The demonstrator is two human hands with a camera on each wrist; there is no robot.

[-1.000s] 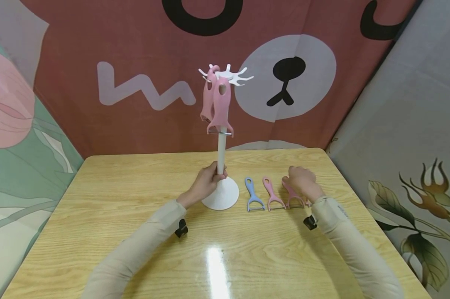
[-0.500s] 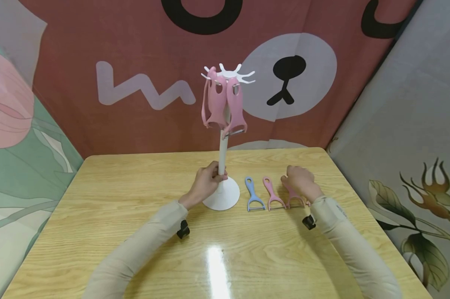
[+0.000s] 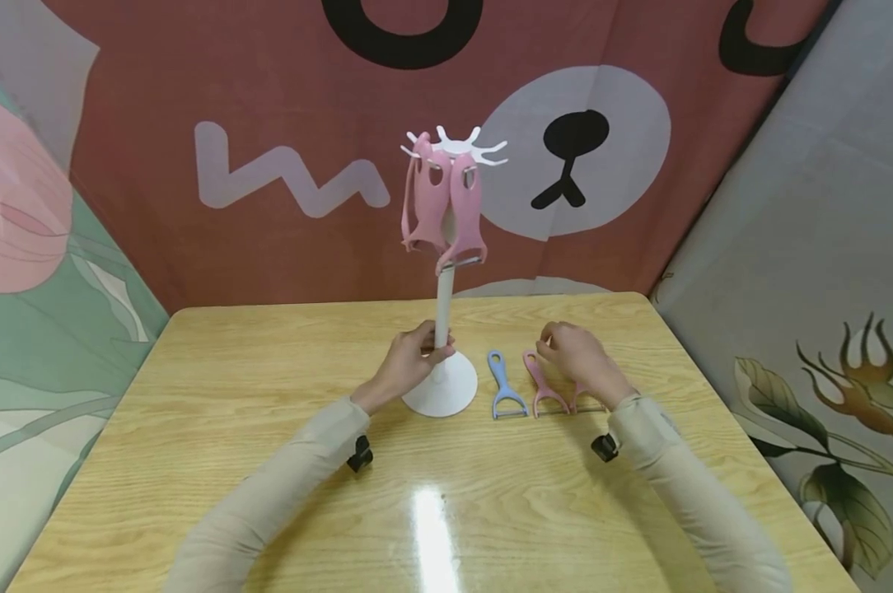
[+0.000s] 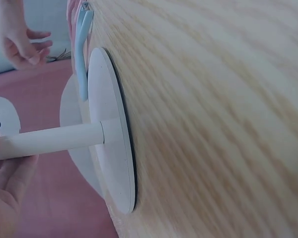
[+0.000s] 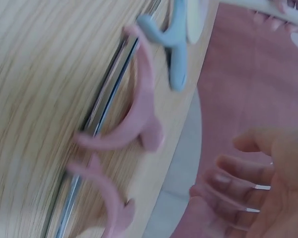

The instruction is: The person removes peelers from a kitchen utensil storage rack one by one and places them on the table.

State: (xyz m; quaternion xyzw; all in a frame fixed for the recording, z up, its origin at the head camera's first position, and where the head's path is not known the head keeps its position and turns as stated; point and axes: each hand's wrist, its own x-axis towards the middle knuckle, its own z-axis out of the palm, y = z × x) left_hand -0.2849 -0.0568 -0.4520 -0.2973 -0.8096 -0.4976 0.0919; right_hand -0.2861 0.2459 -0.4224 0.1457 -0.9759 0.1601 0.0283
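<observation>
My left hand grips the white pole of an upright hook stand, just above its round base. In the left wrist view, the thumb lies on one side of the pole and fingers on the other. Several pink peelers hang from the hooks, among them a front pink peeler. My right hand hovers over the row right of the base, holding nothing; its fingers are loosely bent. That row has a blue peeler, a pink peeler and another pink peeler, partly hidden by the hand.
Bare hooks stick out on the stand's right side. The wooden table ends at a back edge, where a red-brown printed cloth hangs. A grey floral cloth stands along the right edge.
The hook top has turned, bringing the front hanging peelers round to the right. My right hand has shifted left along the row, toward the nearer pink peeler. The left hand stays on the pole.
</observation>
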